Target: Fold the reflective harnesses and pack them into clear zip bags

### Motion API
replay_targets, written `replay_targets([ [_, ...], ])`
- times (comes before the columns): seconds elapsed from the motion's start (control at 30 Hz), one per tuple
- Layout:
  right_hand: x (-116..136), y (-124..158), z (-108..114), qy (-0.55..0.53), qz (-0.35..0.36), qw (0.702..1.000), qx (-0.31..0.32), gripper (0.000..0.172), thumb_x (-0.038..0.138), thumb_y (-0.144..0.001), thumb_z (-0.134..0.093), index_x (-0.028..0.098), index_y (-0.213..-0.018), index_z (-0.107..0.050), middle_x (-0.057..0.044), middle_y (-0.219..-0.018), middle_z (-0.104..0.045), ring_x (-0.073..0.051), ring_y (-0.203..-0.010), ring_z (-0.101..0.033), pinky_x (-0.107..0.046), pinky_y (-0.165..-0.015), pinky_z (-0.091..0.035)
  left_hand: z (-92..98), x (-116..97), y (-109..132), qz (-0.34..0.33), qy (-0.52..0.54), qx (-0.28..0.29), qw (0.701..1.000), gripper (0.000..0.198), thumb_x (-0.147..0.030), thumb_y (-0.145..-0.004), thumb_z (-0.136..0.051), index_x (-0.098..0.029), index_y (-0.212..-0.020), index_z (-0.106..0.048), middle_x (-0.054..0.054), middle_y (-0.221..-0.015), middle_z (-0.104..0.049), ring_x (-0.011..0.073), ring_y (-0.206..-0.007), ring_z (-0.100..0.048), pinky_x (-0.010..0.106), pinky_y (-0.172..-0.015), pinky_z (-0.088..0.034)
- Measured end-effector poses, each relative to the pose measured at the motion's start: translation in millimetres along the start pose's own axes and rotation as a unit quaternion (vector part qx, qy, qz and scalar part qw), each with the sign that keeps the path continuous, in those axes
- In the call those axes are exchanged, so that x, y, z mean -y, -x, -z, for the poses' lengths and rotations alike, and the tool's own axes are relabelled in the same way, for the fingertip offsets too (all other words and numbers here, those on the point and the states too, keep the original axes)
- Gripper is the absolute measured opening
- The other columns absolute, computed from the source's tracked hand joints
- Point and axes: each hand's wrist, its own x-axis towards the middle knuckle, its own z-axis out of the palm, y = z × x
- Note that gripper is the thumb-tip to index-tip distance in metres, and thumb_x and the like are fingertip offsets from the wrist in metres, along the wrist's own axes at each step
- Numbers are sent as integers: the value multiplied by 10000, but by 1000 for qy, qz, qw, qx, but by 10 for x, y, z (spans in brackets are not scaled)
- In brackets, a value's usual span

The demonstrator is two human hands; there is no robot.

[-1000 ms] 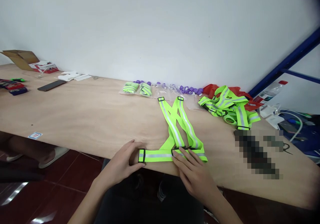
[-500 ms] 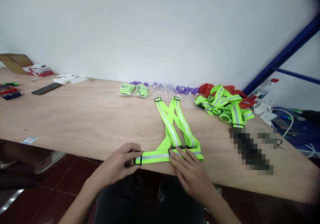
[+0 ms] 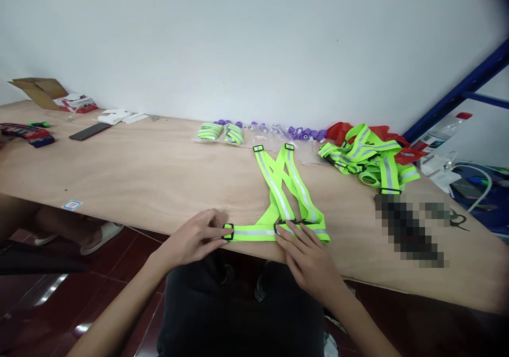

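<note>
A neon-yellow reflective strap vest (image 3: 284, 195) lies flat on the wooden table (image 3: 139, 176), its two crossed straps running away from me and its waist belt along the near edge. My left hand (image 3: 194, 237) pinches the black buckle at the belt's left end. My right hand (image 3: 308, 256) rests with fingers stretched flat on the belt where the crossed straps join it.
A heap of the same yellow vests (image 3: 368, 160) lies on red cloth at the back right. Bagged folded vests (image 3: 220, 133) and purple caps (image 3: 304, 133) line the wall. A cardboard box (image 3: 37, 92), a dark phone (image 3: 89, 131) and papers sit far left. A person's sandalled foot (image 3: 101, 234) shows under the table.
My left hand has drawn the belt's left end and its buckle slightly right, so the belt looks shorter. My right hand stays pressed on the belt. The camera shifted a little.
</note>
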Motion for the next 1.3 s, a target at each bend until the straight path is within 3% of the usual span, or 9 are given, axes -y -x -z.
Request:
replay_targets([
  [0.13, -2, 2, 0, 0, -2, 1000, 2, 380, 109, -953, -438, 204, -1250, -655, -41, -1370, -639, -260, -1343, -511, -456, -1102, -393, -95, 44, 6, -40, 4, -68, 997, 273, -261, -1000, -533, -257, -1215, -701, 68, -976, -720, 201, -895, -670, 348, -819, -522],
  [0.27, 1, 0, 1, -1, -3, 1000, -5, 371, 112, -954, -441, 207, -1237, -661, -31, -1365, -643, -254, -1339, -515, -449, -1105, -388, -224, -46, -23, -51, -5, -155, 987, 296, -185, -980, -552, -261, -1235, -682, 47, -926, -750, 190, -846, -686, 350, -812, -516],
  [0.4, 10, -3, 1, -3, -8, 1000, -12, 380, 98, -941, -434, 208, -1218, -670, -36, -1348, -656, -243, -1339, -513, -443, -1104, -389, -408, -213, -40, -11, -26, -244, 969, 359, -118, -959, -547, -256, -1274, -651, 53, -957, -757, 207, -879, -684, 356, -808, -524],
  [0.6, 25, -6, 4, -1, -10, 1000, -20, 376, 94, -945, -435, 205, -1221, -665, -34, -1342, -660, -249, -1333, -519, -447, -1099, -386, -605, -379, -127, 57, 18, -307, 950, 232, -204, -922, -650, -226, -1150, -687, 64, -1000, -733, 205, -874, -684, 313, -787, -544],
  [0.73, 32, -5, 6, -3, -16, 999, -30, 358, 104, -951, -445, 205, -1206, -676, -39, -1317, -676, -250, -1314, -537, -447, -1102, -383, -632, -418, -212, 102, 50, -312, 943, 122, -214, -944, -599, -200, -1038, -676, 47, -930, -686, 146, -728, -652, 250, -672, -533],
  [0.87, 62, -1, 8, -3, -27, 999, -32, 352, 108, -949, -457, 211, -1202, -680, -44, -1306, -683, -247, -1304, -547, -447, -1106, -381, -653, -411, -285, 148, 48, -311, 938, 141, -232, -947, -559, -201, -1064, -633, 37, -906, -666, 151, -742, -635, 257, -676, -520],
  [1.03, 120, -3, 0, -1, -52, 998, -27, 341, 126, -953, -465, 207, -1201, -683, -49, -1317, -676, -256, -1315, -536, -458, -1107, -380, -681, -350, -347, 197, 31, -301, 933, 334, -288, -921, -577, -202, -1243, -591, 37, -901, -680, 190, -783, -645, 324, -750, -530],
  [1.13, 137, -7, -8, -1, -58, 998, -32, 327, 135, -957, -468, 206, -1186, -691, -45, -1313, -679, -261, -1310, -540, -457, -1109, -371, -689, -317, -353, 184, -14, -275, 944, 314, -324, -923, -586, -212, -1209, -652, 54, -905, -710, 238, -851, -648, 400, -831, -516],
  [1.3, 138, -8, -7, -8, -65, 997, -36, 331, 125, -941, -481, 218, -1172, -699, -46, -1294, -690, -246, -1306, -548, -445, -1117, -368, -728, -285, -352, 176, -66, -245, 951, 315, -356, -938, -598, -233, -1220, -667, 77, -1097, -718, 277, -1002, -635, 489, -986, -456],
])
